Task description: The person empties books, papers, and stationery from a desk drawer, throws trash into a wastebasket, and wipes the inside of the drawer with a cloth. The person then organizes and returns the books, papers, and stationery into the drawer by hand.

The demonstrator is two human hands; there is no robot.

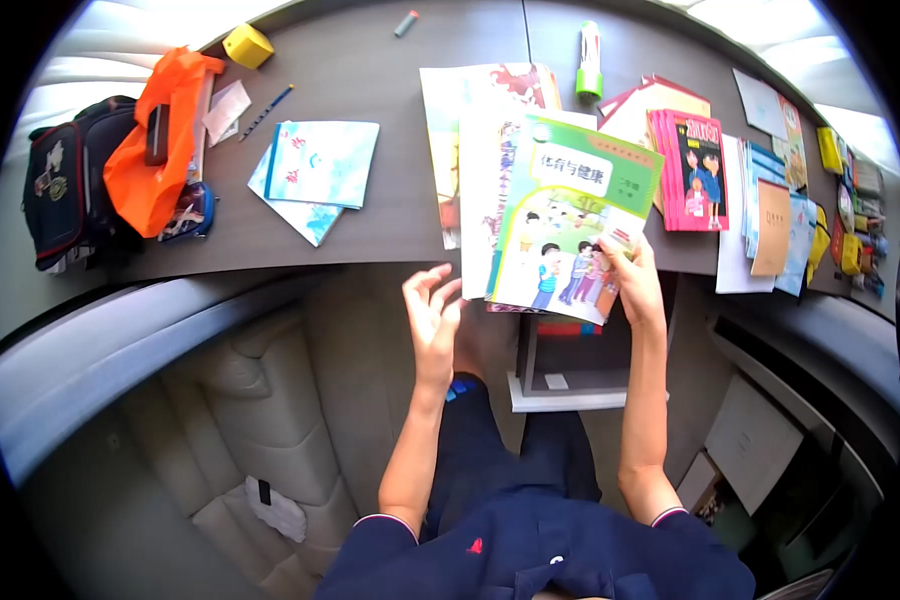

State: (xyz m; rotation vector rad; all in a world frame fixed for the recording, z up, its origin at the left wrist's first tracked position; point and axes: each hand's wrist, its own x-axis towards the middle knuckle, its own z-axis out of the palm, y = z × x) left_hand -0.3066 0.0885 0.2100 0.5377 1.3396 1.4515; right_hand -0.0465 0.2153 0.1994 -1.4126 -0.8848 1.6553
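A green textbook point(575, 215) with cartoon children on its cover lies tilted over a stack of books at the desk's front edge. My right hand point(632, 280) pinches its lower right part, thumb on the cover and the other fingers partly hidden behind. White and coloured books point(478, 180) show beneath it on the left, some jutting past the edge. To the left of the stack, my left hand point(435, 325) is raised just off the desk edge, fingers apart and curved, holding nothing.
Light-blue booklets point(325, 165), an orange bag point(165, 140) and a dark backpack point(80, 185) are on the left. Pink books point(690, 170), brown and blue notebooks point(770, 225) stand right. A green-capped tube point(590, 65) lies behind. Below the desk, a drawer point(575, 398) juts out.
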